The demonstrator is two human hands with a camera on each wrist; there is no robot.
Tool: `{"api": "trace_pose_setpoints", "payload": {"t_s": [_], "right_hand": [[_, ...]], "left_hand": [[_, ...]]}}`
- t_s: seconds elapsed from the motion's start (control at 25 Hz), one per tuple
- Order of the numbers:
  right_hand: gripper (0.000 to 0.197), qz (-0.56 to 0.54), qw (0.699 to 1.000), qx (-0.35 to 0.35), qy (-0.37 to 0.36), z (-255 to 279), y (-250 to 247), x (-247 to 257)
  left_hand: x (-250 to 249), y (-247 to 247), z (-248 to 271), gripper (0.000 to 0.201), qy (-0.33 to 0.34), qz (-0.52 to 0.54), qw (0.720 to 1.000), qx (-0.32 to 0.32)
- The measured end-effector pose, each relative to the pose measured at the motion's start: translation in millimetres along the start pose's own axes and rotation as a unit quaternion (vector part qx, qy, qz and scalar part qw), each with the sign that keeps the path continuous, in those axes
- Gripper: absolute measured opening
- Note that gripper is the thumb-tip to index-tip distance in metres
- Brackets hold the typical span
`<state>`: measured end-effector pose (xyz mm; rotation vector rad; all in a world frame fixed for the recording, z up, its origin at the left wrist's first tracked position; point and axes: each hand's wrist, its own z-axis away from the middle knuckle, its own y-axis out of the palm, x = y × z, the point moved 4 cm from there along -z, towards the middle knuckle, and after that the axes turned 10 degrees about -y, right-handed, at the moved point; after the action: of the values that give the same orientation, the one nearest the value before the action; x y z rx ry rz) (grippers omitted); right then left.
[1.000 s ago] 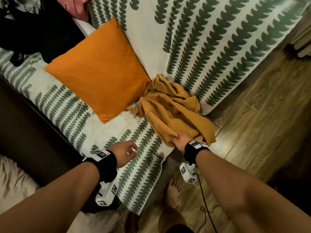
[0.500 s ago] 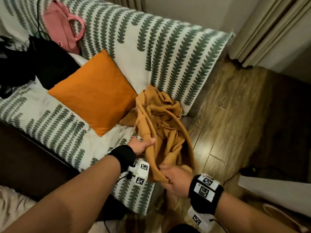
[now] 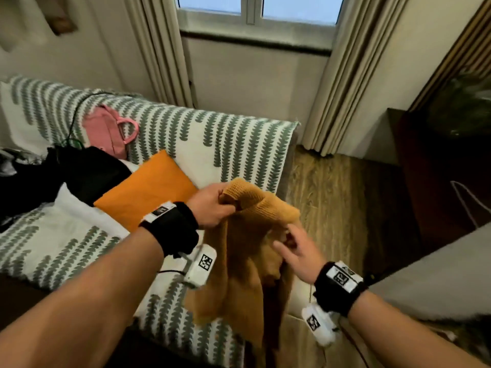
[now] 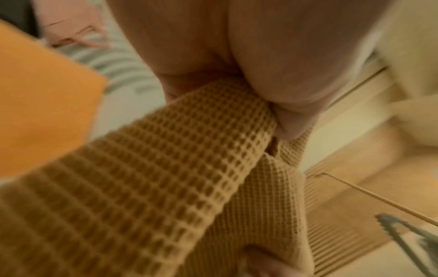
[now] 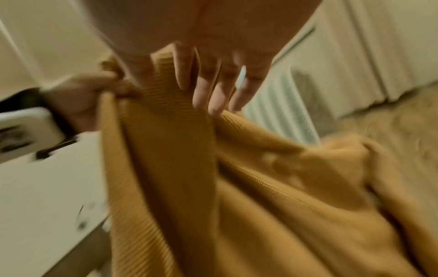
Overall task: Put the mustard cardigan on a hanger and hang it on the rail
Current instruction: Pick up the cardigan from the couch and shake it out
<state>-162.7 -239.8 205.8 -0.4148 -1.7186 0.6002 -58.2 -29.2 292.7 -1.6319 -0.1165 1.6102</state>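
Note:
The mustard cardigan (image 3: 244,264) hangs in the air over the sofa's front corner, lifted clear of the seat. My left hand (image 3: 225,205) grips its bunched top edge, and the waffle knit (image 4: 166,168) is pinched under the left hand's thumb (image 4: 282,116). My right hand (image 3: 285,241) is just right of and below the left. Its fingers (image 5: 206,90) are straight and lie on the cardigan's ribbed band (image 5: 166,140), which runs up between thumb and forefinger. The cardigan's lower part is hidden behind my arms.
The sofa (image 3: 239,144) with its leaf-patterned cover carries an orange cushion (image 3: 148,192), black clothes (image 3: 87,173) and a pink bag (image 3: 111,131). Wooden floor (image 3: 332,195) lies to the right, with curtains, a window and a dark cabinet (image 3: 438,168) beyond.
My left hand took hold of the cardigan and raised it off the sofa. My right hand let go of the lower edge and moved up near the top. My view tilted up.

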Motion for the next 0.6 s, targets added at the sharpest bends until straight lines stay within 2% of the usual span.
{"api": "trace_pose_setpoints", "payload": {"t_s": [0.08, 0.12, 0.16, 0.2, 0.24, 0.28, 0.32, 0.36, 0.4, 0.48, 0.6], "right_hand": [[0.097, 0.047, 0.991, -0.122, 0.002, -22.2, -40.4, 26.4], [0.112, 0.043, 0.987, -0.153, 0.007, -33.8, -59.4, 41.5], [0.119, 0.054, 0.987, -0.151, 0.010, -43.8, -76.1, 60.9], [0.113, 0.074, 0.991, -0.111, 0.010, -53.5, -88.8, 74.2], [0.092, 0.106, 0.993, -0.048, 0.004, -56.4, -98.6, 92.9], [0.065, 0.121, 0.992, 0.017, -0.001, -57.3, -100.5, 100.8], [0.046, 0.101, 0.993, 0.056, -0.006, -54.8, -102.4, 108.1], [0.035, 0.042, 0.997, 0.069, -0.004, -48.2, -103.0, 111.1], [0.027, -0.031, 0.997, 0.075, -0.001, -39.1, -101.4, 110.8], [0.020, -0.156, 0.984, 0.069, -0.041, -25.1, -106.9, 111.5], [0.014, -0.263, 0.963, -0.022, -0.059, -24.0, -151.7, 111.4]], "left_hand": [[-60.2, -35.5, 18.5, 0.031, 0.091, -0.045, 0.995, -0.018], [-91.0, -50.6, 29.0, 0.029, 0.134, -0.082, 0.987, -0.031], [-120.2, -62.0, 39.4, 0.023, 0.173, -0.125, 0.976, -0.038], [-145.4, -70.4, 49.1, 0.015, 0.204, -0.156, 0.966, -0.042], [-169.0, -77.9, 58.4, 0.007, 0.236, -0.167, 0.956, -0.047], [-186.4, -84.9, 65.4, 0.007, 0.256, -0.152, 0.953, -0.055], [-204.0, -92.6, 72.1, 0.012, 0.276, -0.129, 0.950, -0.069], [-218.6, -99.0, 75.8, 0.014, 0.282, -0.101, 0.951, -0.083], [-231.0, -103.5, 76.7, 0.014, 0.285, -0.075, 0.951, -0.090], [-256.2, -109.7, 76.2, 0.020, 0.296, -0.041, 0.950, -0.090], [-277.2, -120.6, 68.4, 0.030, 0.304, -0.043, 0.944, -0.119]]}}
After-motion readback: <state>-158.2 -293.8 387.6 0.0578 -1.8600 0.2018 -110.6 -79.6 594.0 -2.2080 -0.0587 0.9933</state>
